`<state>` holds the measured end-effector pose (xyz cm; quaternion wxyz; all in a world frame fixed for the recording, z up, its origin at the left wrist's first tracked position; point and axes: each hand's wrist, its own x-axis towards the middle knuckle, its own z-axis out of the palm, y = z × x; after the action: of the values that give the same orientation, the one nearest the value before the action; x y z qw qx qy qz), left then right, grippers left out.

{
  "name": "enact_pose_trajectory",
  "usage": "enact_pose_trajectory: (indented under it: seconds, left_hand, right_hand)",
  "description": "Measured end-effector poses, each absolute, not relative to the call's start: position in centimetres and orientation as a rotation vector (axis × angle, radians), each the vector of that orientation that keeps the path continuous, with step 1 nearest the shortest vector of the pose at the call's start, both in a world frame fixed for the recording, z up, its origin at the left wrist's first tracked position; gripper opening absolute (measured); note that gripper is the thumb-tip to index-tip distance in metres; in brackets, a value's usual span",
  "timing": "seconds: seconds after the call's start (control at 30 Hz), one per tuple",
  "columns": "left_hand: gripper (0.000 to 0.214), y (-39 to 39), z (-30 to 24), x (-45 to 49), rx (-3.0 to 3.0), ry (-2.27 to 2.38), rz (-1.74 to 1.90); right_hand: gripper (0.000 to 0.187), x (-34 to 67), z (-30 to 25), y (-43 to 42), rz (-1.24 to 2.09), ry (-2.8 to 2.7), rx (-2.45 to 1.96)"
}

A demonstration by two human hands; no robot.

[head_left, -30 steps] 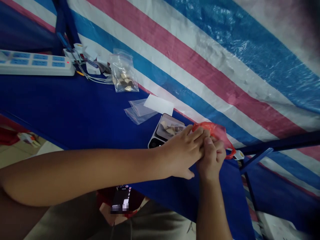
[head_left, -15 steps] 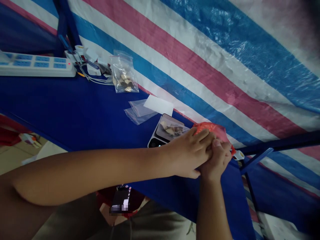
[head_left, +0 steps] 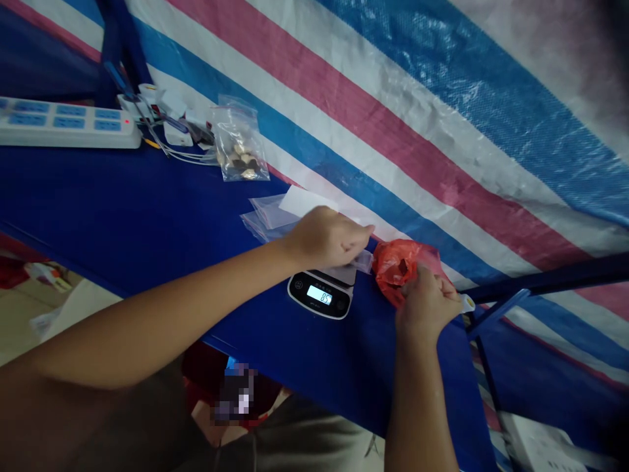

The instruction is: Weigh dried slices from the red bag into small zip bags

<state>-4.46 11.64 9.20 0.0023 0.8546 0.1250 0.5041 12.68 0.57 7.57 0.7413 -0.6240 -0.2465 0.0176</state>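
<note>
My left hand [head_left: 334, 237] is above the scale with its fingers curled closed. Whatever it may hold is hidden. Under it stands a small kitchen scale [head_left: 328, 303] with a lit display that seems to read 85. The clear bag [head_left: 362, 261] on the weighing plate is mostly covered by that hand. At the right, my right hand [head_left: 426, 295] is closed on the edge of a red plastic bag [head_left: 390, 269]. The bag's mouth gapes toward the scale, and some brown pieces show inside.
Behind the scale lie flat clear zip bags [head_left: 265, 213] and a white card [head_left: 302, 200]. Farther left are a filled zip bag [head_left: 240, 147], plugs with cables [head_left: 171, 115] and a power strip [head_left: 69, 124]. A striped tarp [head_left: 368, 118] borders the blue table [head_left: 122, 210].
My hands were together over the red bag. The left one has moved left over the scale, while the right one stays at the bag. The bag's opening and the scale's display now show.
</note>
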Motion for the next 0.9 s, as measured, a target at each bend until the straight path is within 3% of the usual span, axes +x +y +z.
enact_pose_trajectory:
  seconds: [0.2, 0.4, 0.5, 0.9]
  left_hand:
    - [0.023, 9.3, 9.0, -2.5, 2.865, -0.129, 1.479]
    - [0.018, 17.8, 7.9, -5.8, 2.328, 0.746, 1.567]
    - [0.018, 21.7, 5.5, -7.9, 2.266, 1.052, 1.418]
    - [0.016, 24.4, 1.5, -8.0, 2.210, 1.145, 1.075]
  right_hand:
    - [0.055, 13.2, 6.2, 0.8, -0.060, -0.759, -1.558]
    - [0.027, 15.2, 4.7, 1.4, -0.148, -0.875, -1.685]
    - [0.022, 16.1, 4.3, 1.6, -0.085, -0.881, -1.710]
    - [0.034, 14.3, 4.8, 2.1, 0.346, -0.864, -1.614]
